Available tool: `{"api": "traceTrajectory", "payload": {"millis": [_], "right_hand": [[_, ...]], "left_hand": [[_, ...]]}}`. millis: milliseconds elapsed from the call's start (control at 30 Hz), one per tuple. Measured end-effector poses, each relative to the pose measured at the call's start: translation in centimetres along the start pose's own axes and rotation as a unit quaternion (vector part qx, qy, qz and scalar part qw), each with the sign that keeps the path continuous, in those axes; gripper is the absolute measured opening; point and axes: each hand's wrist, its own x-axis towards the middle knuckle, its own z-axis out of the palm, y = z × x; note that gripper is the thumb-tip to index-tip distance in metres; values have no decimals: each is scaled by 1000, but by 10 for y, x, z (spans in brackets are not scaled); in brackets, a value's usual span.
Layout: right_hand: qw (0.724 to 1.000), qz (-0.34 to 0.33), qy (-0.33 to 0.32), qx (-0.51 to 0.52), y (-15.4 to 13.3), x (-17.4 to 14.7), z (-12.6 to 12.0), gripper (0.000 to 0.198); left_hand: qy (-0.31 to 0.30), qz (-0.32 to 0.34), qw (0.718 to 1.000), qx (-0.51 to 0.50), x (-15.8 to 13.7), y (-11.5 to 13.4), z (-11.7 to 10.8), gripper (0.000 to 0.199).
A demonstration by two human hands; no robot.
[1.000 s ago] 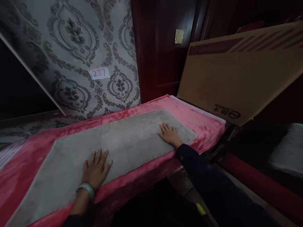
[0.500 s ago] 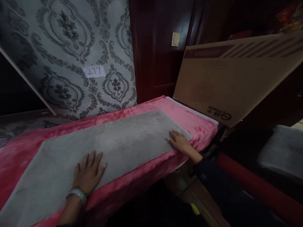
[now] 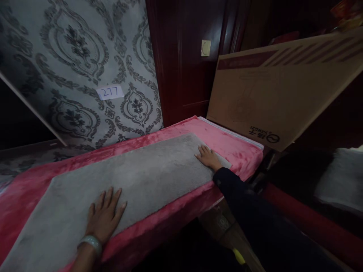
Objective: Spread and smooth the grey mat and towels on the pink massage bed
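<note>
1. One grey mat (image 3: 153, 162), spread flat on top of a pink blanket (image 3: 227, 140).
2. With the left hand (image 3: 102, 218), touches the mat left of its middle, by the near edge; spreads the fingers wide, palm down.
3. Wears a bracelet (image 3: 90, 242) at that wrist.
4. With the right hand (image 3: 209, 157), touches the mat near its right end, palm down, fingers parted.
5. Beyond the mat's right end, a tilted cardboard box (image 3: 280, 88).
6. Behind the mat, a patterned wall (image 3: 78, 39) with a paper label (image 3: 110, 91); reads "277".

On patterned wallpaper (image 3: 76, 49), a label (image 3: 110, 91) reading 277 — rightward, a pale plate (image 3: 205, 48) on dark-red panelling (image 3: 184, 75), then a cardboard box (image 3: 283, 87).
</note>
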Motion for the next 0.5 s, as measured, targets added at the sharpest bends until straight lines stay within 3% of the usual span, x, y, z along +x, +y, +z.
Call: {"api": "traceTrajectory", "payload": {"millis": [500], "right_hand": [[997, 61, 24, -49, 42, -61, 14, 71]], "left_hand": [[-2, -3, 1000, -10, -1, 4, -2, 65]]}}
